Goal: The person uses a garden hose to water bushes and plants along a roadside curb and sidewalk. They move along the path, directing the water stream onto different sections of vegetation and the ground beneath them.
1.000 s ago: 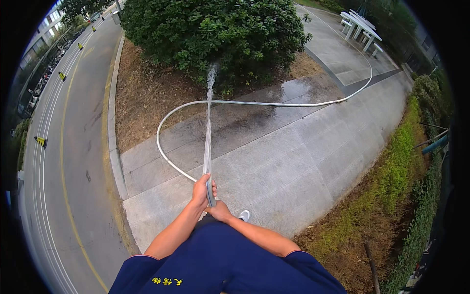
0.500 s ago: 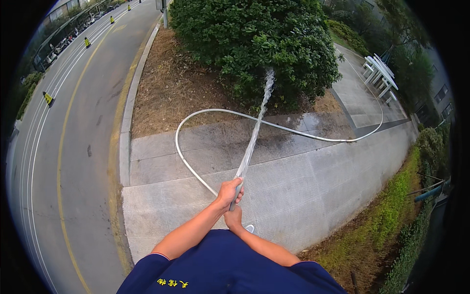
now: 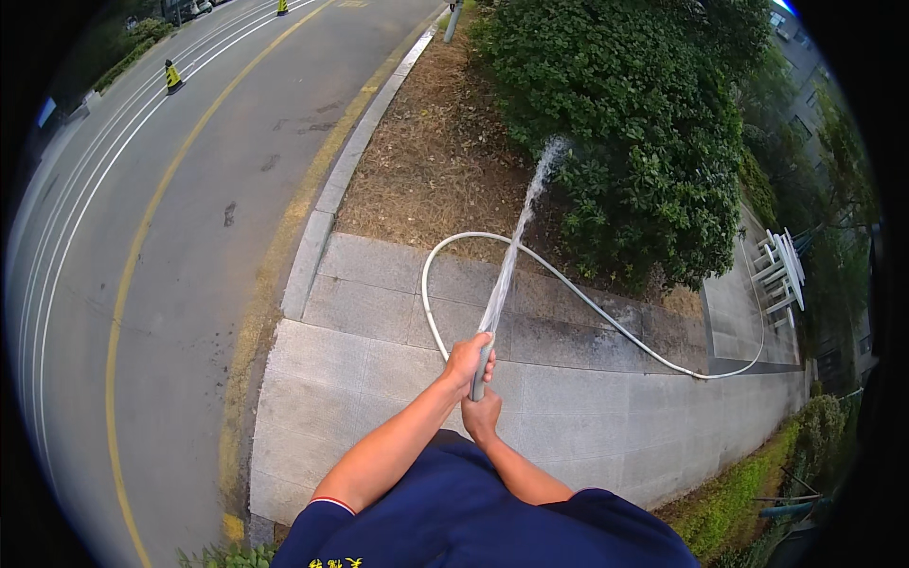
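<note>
Both my fists are wrapped round the end of a pale hose (image 3: pixel 478 387). My left hand (image 3: pixel 466 363) grips it farther forward, close to the mouth. Just behind and below, my right hand (image 3: pixel 481 417) is closed round it. A jet of water (image 3: pixel 503 279) shoots ahead from the mouth and breaks into spray at the left side of a large leafy bush (image 3: pixel 634 123). From near my hands the hose curves in a loop over the paving, passes under the jet and runs off to the right.
Grey stone paving (image 3: pixel 578 417) lies around me, partly wet by the bush. Dry, straw-covered soil (image 3: pixel 426 161) borders a kerb (image 3: pixel 327 204). To the left runs a road (image 3: pixel 213 246) with a black-and-yellow cone (image 3: pixel 172 78). White benches (image 3: pixel 780 272) stand at the right, above a low hedge (image 3: pixel 724 506).
My view has swung left, so the bush, hose loop and benches sit farther right. The jet now meets the bush's left side rather than its lower middle. Both hands keep their grip.
</note>
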`<state>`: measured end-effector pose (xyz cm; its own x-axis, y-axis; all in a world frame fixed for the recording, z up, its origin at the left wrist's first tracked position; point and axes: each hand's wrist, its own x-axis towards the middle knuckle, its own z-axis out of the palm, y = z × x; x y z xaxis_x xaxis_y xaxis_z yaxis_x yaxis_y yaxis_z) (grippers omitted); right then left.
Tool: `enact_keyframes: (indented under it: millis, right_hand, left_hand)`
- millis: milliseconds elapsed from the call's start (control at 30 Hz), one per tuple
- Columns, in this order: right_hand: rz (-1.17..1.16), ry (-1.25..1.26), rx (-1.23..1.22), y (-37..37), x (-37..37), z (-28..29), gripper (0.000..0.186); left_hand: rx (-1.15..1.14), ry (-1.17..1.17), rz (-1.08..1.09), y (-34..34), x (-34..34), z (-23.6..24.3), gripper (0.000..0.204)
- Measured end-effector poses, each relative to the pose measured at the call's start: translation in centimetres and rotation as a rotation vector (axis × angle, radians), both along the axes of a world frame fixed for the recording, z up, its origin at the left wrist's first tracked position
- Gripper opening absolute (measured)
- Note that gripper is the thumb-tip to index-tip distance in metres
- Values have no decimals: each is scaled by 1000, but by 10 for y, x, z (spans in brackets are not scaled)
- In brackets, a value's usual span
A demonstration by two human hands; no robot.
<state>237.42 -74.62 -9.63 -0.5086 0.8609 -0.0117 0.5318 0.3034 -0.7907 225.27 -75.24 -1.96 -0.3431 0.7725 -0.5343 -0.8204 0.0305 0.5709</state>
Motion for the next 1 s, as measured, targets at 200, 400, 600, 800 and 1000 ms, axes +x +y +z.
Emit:
enact_keyframes:
  millis: [200, 400, 600, 800, 1000]
  right_hand:
    - [181, -107, -8, -22, -90, -23, 23]
    - [220, -204, -108, -34, -202, -26, 25]
    - [207, -171, -142, -34, -316, -34, 33]
    - [153, 94, -173, -35, -392, -23, 29]
    - [97, 253, -400, -39, -462, -80, 42]
  left_hand:
    - [-57, -55, 120, -33, -97, -28, 31]
    - [-142, -101, 143, -43, -213, -57, 25]
    - [-132, -56, -60, -42, -329, -38, 28]
    - [-111, 170, -231, -28, -389, -14, 34]
    - [-116, 261, -269, -34, -458, -10, 31]
